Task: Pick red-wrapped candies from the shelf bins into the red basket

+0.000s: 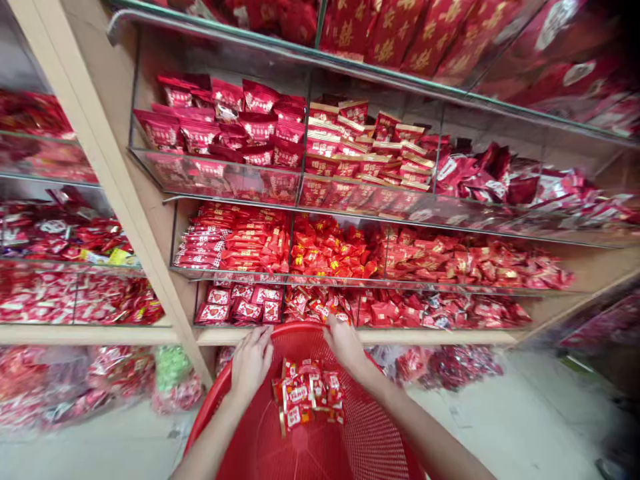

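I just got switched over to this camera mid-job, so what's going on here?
A person is at some shelves stocked with small red packets, with a red basket in front of them. The left hand is at the basket's far rim. The right hand is there too, farther right, with its fingertips close to the lowest row of packets; whether they touch can't be made out. A small pile of packets lies inside the basket.

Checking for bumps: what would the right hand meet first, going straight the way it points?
The right hand would likely meet the red packets on the lowest shelf, whose edge might come first; depth is unclear.
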Available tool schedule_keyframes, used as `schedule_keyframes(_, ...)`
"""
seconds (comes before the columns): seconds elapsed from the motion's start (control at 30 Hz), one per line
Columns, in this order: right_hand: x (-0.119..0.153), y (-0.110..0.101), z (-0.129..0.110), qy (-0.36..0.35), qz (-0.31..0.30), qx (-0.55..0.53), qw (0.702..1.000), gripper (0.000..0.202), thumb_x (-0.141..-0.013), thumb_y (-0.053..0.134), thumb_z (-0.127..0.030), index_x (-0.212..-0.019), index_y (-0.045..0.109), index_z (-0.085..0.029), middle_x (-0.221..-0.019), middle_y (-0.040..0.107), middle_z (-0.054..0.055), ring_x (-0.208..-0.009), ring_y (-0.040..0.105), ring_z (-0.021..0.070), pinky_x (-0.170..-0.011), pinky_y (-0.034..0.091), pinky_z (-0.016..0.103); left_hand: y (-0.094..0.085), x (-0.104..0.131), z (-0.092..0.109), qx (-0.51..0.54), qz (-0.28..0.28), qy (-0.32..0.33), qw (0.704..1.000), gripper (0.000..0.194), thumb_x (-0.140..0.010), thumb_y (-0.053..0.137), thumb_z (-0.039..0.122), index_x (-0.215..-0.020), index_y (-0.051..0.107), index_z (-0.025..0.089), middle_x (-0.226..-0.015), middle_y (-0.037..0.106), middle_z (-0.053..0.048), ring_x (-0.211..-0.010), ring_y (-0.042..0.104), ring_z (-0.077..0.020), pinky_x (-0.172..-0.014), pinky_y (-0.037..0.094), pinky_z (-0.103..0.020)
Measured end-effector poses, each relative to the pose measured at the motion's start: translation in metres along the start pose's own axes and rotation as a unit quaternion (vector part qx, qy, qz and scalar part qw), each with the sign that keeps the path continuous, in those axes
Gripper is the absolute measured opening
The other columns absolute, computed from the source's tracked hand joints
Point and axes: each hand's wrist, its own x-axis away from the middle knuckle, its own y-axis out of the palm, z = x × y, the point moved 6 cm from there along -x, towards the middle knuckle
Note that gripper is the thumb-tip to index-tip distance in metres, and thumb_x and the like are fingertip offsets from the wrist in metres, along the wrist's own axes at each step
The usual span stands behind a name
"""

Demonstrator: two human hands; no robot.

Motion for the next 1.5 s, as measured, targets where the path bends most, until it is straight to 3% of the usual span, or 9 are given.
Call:
schedule_keyframes(0.17,-0.026,-0.013,-0.038,-0.059,0.066,-0.012,0.996,0.019,-0.088,0.049,-0.029,-0.102,0.053,-0.018,-0.105,0.06,0.01,-0.098,0.057,0.0208,-0.078,0.042,0.029,-0.002,-0.003,0.002,0.014,0.016,0.007,1.0,0.041,-0.083,0.041,0.019,-0.12,0.057,0.02,-0.117,0.062,-0.006,-0.105,0.057,-0.0207,-0.091,0.044,-0.036)
schedule_keyframes(0.37,-0.047,0.002,-0.06,-0.04,0.066,-0.002,0.997,0.024,-0.087,0.049,-0.029,-0.106,0.052,-0.016,-0.106,0.057,0.011,-0.098,0.056,0.023,-0.074,0.046,0.031,-0.007,-0.002,0.004,0.025,0.023,0.007,0.999,0.041,-0.082,0.041,0.018,-0.12,0.057,0.02,-0.115,0.063,-0.005,-0.104,0.057,-0.0198,-0.091,0.044,-0.036)
schedule_keyframes(0.53,-0.049,-0.001,-0.057,-0.048,0.08,-0.004,0.996,0.021,-0.088,0.038,-0.015,-0.102,0.053,-0.018,-0.104,0.058,0.009,-0.09,0.059,0.0198,-0.068,0.044,0.028,-0.008,-0.002,0.004,0.029,0.028,0.009,0.999,0.041,-0.083,0.04,0.019,-0.12,0.057,0.022,-0.115,0.063,-0.005,-0.103,0.057,-0.0198,-0.09,0.045,-0.036)
schedule_keyframes(0.67,-0.049,-0.014,-0.034,-0.033,0.133,-0.102,0.985,0.02,-0.091,0.034,-0.019,-0.091,0.054,-0.019,-0.095,0.06,0.007,-0.078,0.06,0.0161,-0.064,0.042,0.025,-0.007,-0.001,0.004,0.029,0.035,0.014,0.999,0.041,-0.082,0.041,0.018,-0.119,0.057,0.022,-0.114,0.063,-0.005,-0.103,0.057,-0.0197,-0.09,0.044,-0.036)
schedule_keyframes(0.83,-0.037,-0.029,0.0,-0.05,0.19,-0.358,0.913,0.02,-0.089,0.041,-0.035,-0.083,0.051,-0.019,-0.073,0.06,0.001,-0.063,0.057,0.0126,-0.06,0.042,0.023,-0.006,-0.001,0.004,0.02,0.021,0.011,1.0,0.041,-0.083,0.039,0.019,-0.12,0.057,0.02,-0.116,0.062,-0.005,-0.103,0.056,-0.0199,-0.091,0.043,-0.036)
schedule_keyframes(0.97,-0.012,-0.032,0.023,-0.027,0.138,-0.524,0.84,0.028,-0.083,0.05,-0.048,-0.086,0.05,-0.02,-0.071,0.06,0.0,-0.063,0.06,0.0139,-0.052,0.044,0.022,-0.006,-0.001,0.005,0.011,0.019,0.011,1.0,0.041,-0.083,0.04,0.019,-0.121,0.056,0.019,-0.116,0.062,-0.006,-0.104,0.056,-0.0205,-0.091,0.043,-0.036)
schedule_keyframes(1.07,0.01,-0.028,0.032,-0.023,0.062,-0.572,0.818,0.03,-0.079,0.053,-0.05,-0.082,0.047,-0.021,-0.068,0.059,-0.001,-0.06,0.06,0.0137,-0.049,0.044,0.021,-0.006,-0.002,0.005,0.005,0.013,0.008,1.0,0.042,-0.083,0.04,0.019,-0.122,0.055,0.018,-0.117,0.062,-0.006,-0.104,0.056,-0.021,-0.091,0.043,-0.036)
schedule_keyframes(1.3,0.046,0.047,0.045,0.029,-0.117,-0.44,0.89,0.013,-0.082,0.046,-0.029,-0.073,0.045,-0.02,-0.053,0.052,-0.006,-0.043,0.055,0.0113,-0.043,0.037,0.02,-0.007,-0.002,0.006,0.008,0.017,0.012,1.0,0.041,-0.084,0.04,0.02,-0.121,0.056,0.019,-0.117,0.062,-0.006,-0.105,0.056,-0.0208,-0.09,0.043,-0.036)
schedule_keyframes(1.5,0.047,0.07,0.045,0.047,-0.077,-0.215,0.972,0.016,-0.08,0.044,-0.012,-0.07,0.055,-0.016,-0.069,0.064,0.004,-0.066,0.061,0.0137,-0.057,0.038,0.02,-0.008,-0.001,0.007,0.01,0.022,0.018,1.0,0.041,-0.083,0.04,0.019,-0.122,0.055,0.02,-0.117,0.062,-0.006,-0.105,0.056,-0.0203,-0.09,0.044,-0.036)
